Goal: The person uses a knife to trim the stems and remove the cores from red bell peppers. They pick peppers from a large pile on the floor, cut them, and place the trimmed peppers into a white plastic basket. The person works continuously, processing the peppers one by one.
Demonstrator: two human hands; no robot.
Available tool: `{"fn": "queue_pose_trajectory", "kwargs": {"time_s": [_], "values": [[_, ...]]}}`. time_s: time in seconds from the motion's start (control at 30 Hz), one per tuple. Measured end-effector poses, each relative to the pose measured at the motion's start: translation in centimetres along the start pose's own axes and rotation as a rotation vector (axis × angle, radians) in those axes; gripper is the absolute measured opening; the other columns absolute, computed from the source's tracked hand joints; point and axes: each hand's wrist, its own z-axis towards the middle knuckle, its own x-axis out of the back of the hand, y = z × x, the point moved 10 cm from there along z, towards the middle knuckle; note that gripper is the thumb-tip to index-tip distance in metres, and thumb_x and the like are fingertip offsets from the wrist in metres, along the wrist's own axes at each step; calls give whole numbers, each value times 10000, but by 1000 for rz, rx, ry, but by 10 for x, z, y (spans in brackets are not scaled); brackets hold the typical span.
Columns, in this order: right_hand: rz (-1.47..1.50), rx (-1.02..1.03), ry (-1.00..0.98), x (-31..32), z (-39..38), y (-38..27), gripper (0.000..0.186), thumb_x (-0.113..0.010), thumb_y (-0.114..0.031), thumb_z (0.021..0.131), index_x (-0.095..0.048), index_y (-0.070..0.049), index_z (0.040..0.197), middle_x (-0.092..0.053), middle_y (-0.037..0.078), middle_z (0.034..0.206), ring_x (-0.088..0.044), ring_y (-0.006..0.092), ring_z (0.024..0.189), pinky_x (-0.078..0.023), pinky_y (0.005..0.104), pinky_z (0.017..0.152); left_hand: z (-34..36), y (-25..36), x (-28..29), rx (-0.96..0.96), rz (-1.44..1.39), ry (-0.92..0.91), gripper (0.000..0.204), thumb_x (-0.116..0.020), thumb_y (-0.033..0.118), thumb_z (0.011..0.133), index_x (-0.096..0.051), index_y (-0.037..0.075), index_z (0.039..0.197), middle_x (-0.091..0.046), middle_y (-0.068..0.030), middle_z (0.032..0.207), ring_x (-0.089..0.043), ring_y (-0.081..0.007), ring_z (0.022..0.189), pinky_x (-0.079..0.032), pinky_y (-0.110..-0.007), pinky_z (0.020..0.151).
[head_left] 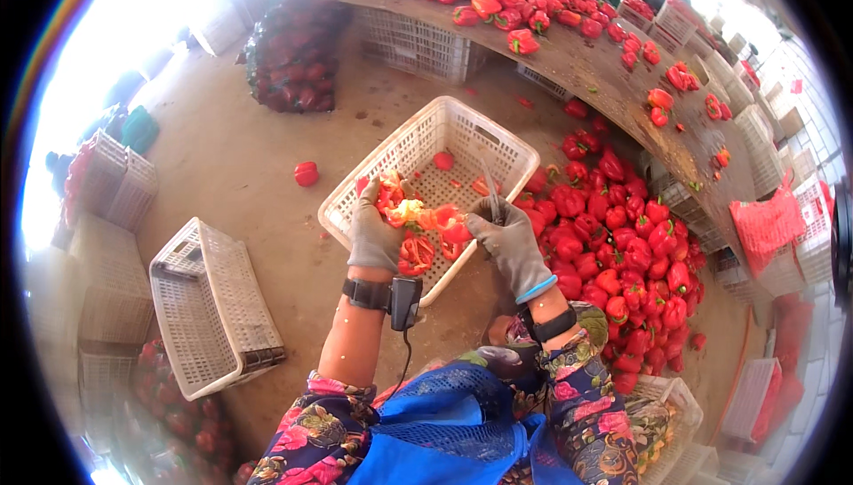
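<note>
Both my hands wear grey gloves and are over a white plastic crate on the floor. My left hand is closed around one side of a torn-open red bell pepper, its pale core and seeds showing. My right hand grips a knife, blade pointing up and away; its fingertips also touch the pepper's right-hand piece. Below the hands is another cut pepper piece. Inside the crate lie a few red pieces. The knife handle is mostly hidden in my glove.
A large heap of red peppers lies close on my right, below a curved wooden table bearing more peppers. Another white crate stands at left. One pepper lies on the floor, and a filled mesh sack stands beyond.
</note>
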Motion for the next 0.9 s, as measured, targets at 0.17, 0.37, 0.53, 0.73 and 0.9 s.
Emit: {"fn": "queue_pose_trajectory", "kwargs": {"time_s": [0.17, 0.37, 0.53, 0.73, 0.9], "values": [[-254, 279, -30, -40, 11, -28, 332, -688, -134, 823, -611, 20, 1107, -673, 99, 992, -629, 162, 896, -498, 275, 823, 7, 27, 10, -158, -32, 13, 330, -511, 221, 966, -512, -57, 1143, -604, -153, 1049, -621, -263, 930, -530, -400, 842], [-633, 347, -243, -82, 10, -15, 426, -717, -161, 800, -604, -18, 1185, -690, 88, 963, -631, 117, 911, -501, 266, 805, -2, 19, 12, -140, 7, 20, 249, -545, 192, 940, -544, -6, 1091, -621, -113, 989, -618, -218, 842, -531, -343, 755], [-884, 768, -276, -93, -19, -44, 277, -701, -107, 783, -645, -43, 1047, -660, 149, 951, -649, 327, 834, -533, 335, 712, -4, -7, 19, 248, 17, -158, 199, -549, 174, 937, -540, 5, 1041, -602, -101, 931, -593, -185, 710, -515, -293, 624], [-345, 487, -227, -69, 16, -33, 217, -646, -78, 842, -656, -67, 1059, -685, 98, 887, -672, 195, 780, -534, 307, 686, 13, 2, 2, 208, -224, -157, 220, -451, 188, 985, -482, -10, 1077, -591, -109, 1037, -606, -160, 831, -525, -283, 701], [-92, 390, -283, -86, 15, -28, 265, -666, -130, 862, -592, -44, 1102, -666, 98, 853, -636, 149, 760, -520, 296, 656, 14, 26, 7, -99, 225, -109, 262, -453, 224, 982, -546, -2, 1077, -618, -112, 988, -618, -227, 886, -523, -354, 799]]}}
